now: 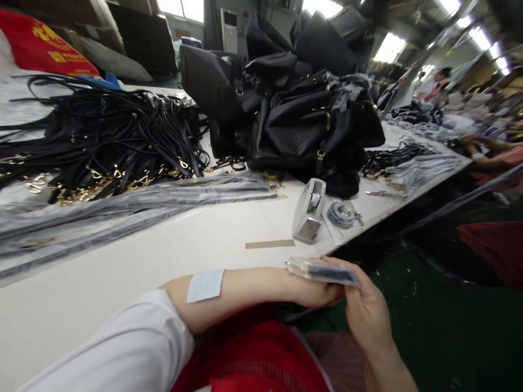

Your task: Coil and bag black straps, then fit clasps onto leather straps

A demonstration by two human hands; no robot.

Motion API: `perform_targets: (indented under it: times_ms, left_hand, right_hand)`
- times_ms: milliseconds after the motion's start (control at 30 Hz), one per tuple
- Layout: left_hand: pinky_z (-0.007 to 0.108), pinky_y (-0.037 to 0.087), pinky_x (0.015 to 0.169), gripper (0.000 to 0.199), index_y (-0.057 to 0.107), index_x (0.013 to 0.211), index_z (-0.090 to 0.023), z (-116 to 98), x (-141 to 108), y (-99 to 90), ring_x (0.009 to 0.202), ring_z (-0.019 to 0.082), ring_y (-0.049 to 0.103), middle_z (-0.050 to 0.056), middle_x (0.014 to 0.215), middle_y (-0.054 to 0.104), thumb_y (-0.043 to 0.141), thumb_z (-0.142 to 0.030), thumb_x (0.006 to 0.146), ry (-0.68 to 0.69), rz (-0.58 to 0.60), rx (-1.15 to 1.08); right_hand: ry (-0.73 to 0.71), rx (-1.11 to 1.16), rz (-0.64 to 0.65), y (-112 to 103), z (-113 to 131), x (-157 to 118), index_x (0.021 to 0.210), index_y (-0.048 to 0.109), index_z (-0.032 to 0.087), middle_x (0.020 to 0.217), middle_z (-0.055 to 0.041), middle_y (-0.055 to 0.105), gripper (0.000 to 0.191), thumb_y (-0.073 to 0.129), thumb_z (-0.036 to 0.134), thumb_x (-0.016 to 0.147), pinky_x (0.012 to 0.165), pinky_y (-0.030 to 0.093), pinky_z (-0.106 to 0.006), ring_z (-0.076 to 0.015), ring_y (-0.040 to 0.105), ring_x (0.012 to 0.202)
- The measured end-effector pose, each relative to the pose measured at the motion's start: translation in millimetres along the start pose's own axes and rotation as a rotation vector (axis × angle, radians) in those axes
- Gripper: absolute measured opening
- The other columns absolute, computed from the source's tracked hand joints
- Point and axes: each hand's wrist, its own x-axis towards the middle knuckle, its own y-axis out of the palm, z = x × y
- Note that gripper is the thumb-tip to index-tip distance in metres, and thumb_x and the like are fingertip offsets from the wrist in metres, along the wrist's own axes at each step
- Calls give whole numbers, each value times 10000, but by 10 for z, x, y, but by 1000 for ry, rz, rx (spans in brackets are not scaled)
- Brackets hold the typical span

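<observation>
A small bundle in clear plastic point(324, 271), dark inside, is held at the table's front edge. My right hand point(365, 305) pinches its right end between thumb and fingers. My left hand point(314, 291) lies beneath the bundle, bent inward against my right hand; its fingers are mostly hidden. A pale blue patch point(205, 285) is on my left forearm. Just beyond the hands, a tape dispenser point(309, 212) stands on the white table point(229, 228), with a coiled grey strap point(341, 214) to its right. A flat brown strip point(269, 244) lies left of the bundle.
Black straps with gold clasps point(118, 130) are heaped at the left, behind long plastic-wrapped straps point(134, 204). Black bags point(298, 120) pile high at the centre back. Small snips point(378, 193) lie near the right edge. Another person's arm point(486, 147) shows at the far right.
</observation>
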Motion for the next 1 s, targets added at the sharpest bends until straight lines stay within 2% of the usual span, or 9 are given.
perform_targets:
  times_ms: [100, 200, 300, 367, 433, 533, 633, 733, 1000]
  left_hand:
    - [327, 528, 797, 161, 560, 664, -156, 43, -7, -217, 818, 225, 656, 71, 774, 670, 558, -154, 825, -50, -67, 45]
    - [301, 545, 710, 336, 584, 777, -141, 50, -18, -378, 758, 191, 673, 97, 825, 690, 371, -310, 975, -119, -50, -69]
    - [265, 531, 588, 695, 599, 814, -132, 30, -26, -470, 614, 159, 657, 87, 715, 671, 53, -511, 1019, -175, 157, -482]
    - [265, 524, 552, 830, 637, 825, -123, 13, -44, -523, 585, 171, 656, 91, 678, 671, -11, -619, 976, -202, 365, -726]
    - [266, 520, 527, 887, 674, 858, -114, 5, -73, -566, 584, 182, 661, 97, 686, 687, -13, -667, 952, -203, 510, -821]
    - [249, 515, 511, 829, 695, 899, -114, 19, -113, -588, 585, 178, 662, 87, 703, 700, 49, -628, 979, -172, 573, -856]
    - [229, 520, 519, 579, 694, 935, -125, 55, -120, -563, 602, 165, 667, 61, 719, 707, 270, -512, 1012, -107, 612, -790]
    - [237, 527, 515, 429, 689, 936, -131, 97, -94, -529, 611, 170, 671, 50, 728, 709, 482, -506, 954, -58, 665, -709]
    - [242, 553, 530, 544, 669, 899, -149, 233, 1, -415, 579, 155, 673, 15, 664, 696, 688, -676, 766, -5, 741, -651]
  right_hand:
    - [-32, -208, -106, -79, -176, 20, 1079, 656, 215, 997, -79, 760, 290, 417, 358, 1001, 782, 589, -320, -229, 728, 904]
    - [-159, -472, -179, -194, -283, 40, 1082, 650, 218, 987, -95, 750, 288, 414, 358, 997, 862, 567, -426, -277, 700, 954]
    - [-337, -640, -224, -268, -312, 51, 1109, 642, 214, 1024, -99, 749, 266, 418, 318, 1009, 976, 514, -471, -278, 678, 999]
    - [-416, -693, -231, -301, -307, 56, 1127, 625, 211, 1013, -89, 755, 248, 416, 287, 1019, 1011, 495, -447, -248, 691, 947]
    - [-462, -737, -236, -330, -300, 56, 1153, 607, 210, 997, -80, 758, 246, 404, 262, 1025, 1029, 480, -437, -231, 699, 899]
    - [-503, -786, -228, -371, -306, 45, 1215, 571, 216, 987, -72, 758, 259, 394, 233, 1027, 1036, 468, -452, -225, 700, 846]
    - [-533, -813, -217, -403, -331, 33, 1269, 537, 214, 975, -71, 754, 292, 382, 212, 1021, 1045, 457, -471, -226, 694, 828]
    - [-566, -836, -187, -419, -347, 28, 1286, 523, 182, 957, -89, 742, 329, 366, 163, 998, 1068, 434, -499, -233, 684, 835]
    - [-568, -842, -139, -319, -241, 36, 1274, 542, 133, 885, -86, 703, 379, 364, 64, 947, 1060, 453, -506, -205, 653, 750]
